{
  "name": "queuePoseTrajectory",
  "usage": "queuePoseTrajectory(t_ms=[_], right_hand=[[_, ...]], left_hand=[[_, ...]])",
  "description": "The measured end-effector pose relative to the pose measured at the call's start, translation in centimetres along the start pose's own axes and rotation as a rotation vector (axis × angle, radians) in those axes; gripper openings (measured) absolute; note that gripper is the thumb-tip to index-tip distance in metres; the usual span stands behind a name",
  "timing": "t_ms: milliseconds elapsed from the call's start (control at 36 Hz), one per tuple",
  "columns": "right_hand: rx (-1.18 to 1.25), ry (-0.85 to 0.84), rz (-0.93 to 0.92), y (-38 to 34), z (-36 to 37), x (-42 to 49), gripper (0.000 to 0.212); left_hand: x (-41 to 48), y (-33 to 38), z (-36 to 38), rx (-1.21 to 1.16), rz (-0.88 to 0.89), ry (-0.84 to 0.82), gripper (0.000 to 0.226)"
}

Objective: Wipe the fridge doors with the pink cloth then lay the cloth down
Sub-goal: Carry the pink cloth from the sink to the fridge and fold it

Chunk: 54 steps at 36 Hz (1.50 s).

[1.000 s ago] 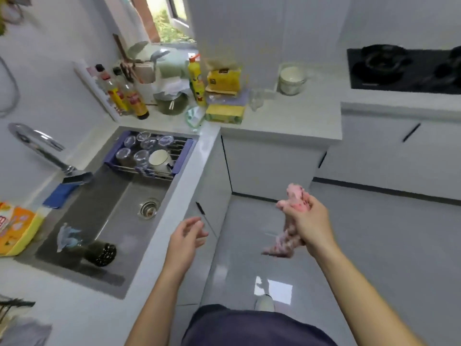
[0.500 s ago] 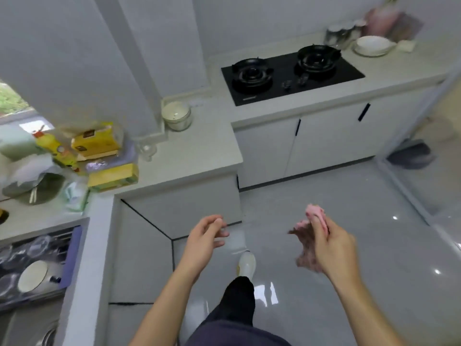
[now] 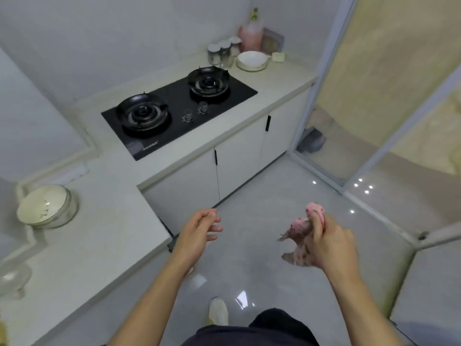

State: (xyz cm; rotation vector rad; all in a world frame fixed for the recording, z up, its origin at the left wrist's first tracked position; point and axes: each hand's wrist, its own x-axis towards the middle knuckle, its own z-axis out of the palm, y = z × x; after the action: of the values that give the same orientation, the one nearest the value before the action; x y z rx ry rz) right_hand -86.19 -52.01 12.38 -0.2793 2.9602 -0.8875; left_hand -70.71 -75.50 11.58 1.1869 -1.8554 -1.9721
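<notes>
**Operator:** Report hand status.

**Manual:** Your right hand [image 3: 333,243] is clenched round the pink cloth [image 3: 299,227]. The cloth is bunched: one end protrudes above your fist and the rest hangs below it, over the floor [image 3: 274,196]. Your left hand [image 3: 199,233] holds nothing. Its fingers are loosely curled, and it is well apart from the right.

**Operator:** List the containers.

**Manual:** On the counter [image 3: 112,233] to your left stands a white lidded pot [image 3: 46,206]; the lid hides its contents. Nearer you, at the frame edge, sits a clear glass dish [image 3: 13,275], too blurred to check. Beyond the gas hob [image 3: 174,113], in the far corner, you have a stack of white bowls [image 3: 252,59]. Glass jars [image 3: 224,52] stand just beside the stack, but you cannot tell their contents. A pink jug [image 3: 250,37] stands behind the bowls.
</notes>
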Motion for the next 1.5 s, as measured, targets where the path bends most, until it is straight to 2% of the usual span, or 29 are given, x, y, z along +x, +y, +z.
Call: queuePoseTrajectory(t_ms=[167,361,583,778,917,1111,1194,1389,1500], right_hand=[[0.044,0.066,0.04,0.5,0.1,4.6,0.049],[0.15,0.021,0.161,2.3,-1.1,11.2,0.056],[0.182,0.001,0.219,6.0,-3.6,21.5,0.058],[0.192,-0.043,0.255,9.0,-6.6,29.4,0.05],[0.311,-0.021,0.35,11.5,-8.1,33.4,0.042],[0.37,0.101,0.478,15.9,-9.8,37.6,0.032],[0.358,0.196,0.499,17.8,-10.7,39.2,0.036],[0.435,0.356,0.693,21.7,-11.7,44.4,0.027],[0.453,0.465,0.77,22.8,-12.6,47.7,0.033]], left_hand=[[6.2,3.2,3.6,0.053,-0.008,-0.106,0.021],[12.7,6.2,9.6,0.126,0.004,-0.202,0.021],[19.1,10.6,19.4,0.123,0.01,-0.218,0.021],[23.5,14.8,27.7,0.152,0.04,-0.26,0.021],[26.2,16.7,32.8,0.176,0.054,-0.3,0.021],[30.5,18.4,40.8,0.227,0.06,-0.389,0.018],[33.0,19.1,44.6,0.27,0.054,-0.444,0.018],[39.0,22.5,55.0,0.368,0.102,-0.644,0.019],[42.8,24.5,60.4,0.448,0.126,-0.773,0.016]])
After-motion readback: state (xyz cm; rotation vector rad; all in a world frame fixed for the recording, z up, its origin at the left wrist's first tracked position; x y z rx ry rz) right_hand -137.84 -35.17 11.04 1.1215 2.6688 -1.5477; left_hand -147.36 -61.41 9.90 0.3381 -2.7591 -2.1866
